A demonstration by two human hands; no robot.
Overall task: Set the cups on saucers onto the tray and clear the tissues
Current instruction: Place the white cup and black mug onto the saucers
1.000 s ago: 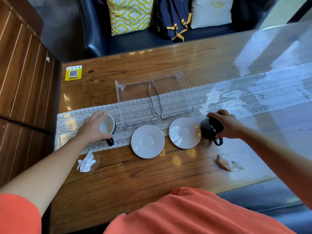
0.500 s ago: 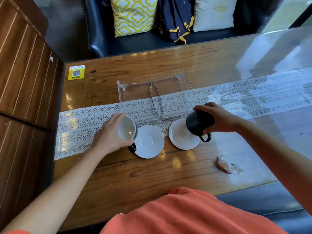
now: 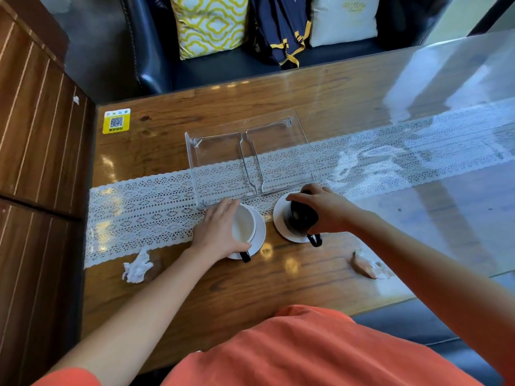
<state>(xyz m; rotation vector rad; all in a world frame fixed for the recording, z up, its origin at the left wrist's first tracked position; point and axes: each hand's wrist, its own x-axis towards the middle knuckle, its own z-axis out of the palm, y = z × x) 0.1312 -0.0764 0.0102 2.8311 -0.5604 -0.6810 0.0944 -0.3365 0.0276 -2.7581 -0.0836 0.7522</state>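
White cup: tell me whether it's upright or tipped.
Upright. The white cup sits on its saucer, open mouth facing up, left hand around it.

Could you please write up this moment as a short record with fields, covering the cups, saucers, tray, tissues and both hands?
left hand: grips the white cup
white cup: on the left saucer, black handle toward the person
right hand: grips the black cup from above
black cup: on the right saucer, handle toward the person
clear tray: two compartments, both empty, behind the saucers
white tissue: crumpled, left of the cups
pinkish tissue: crumpled, right of the cups
surface: wooden table with lace runner
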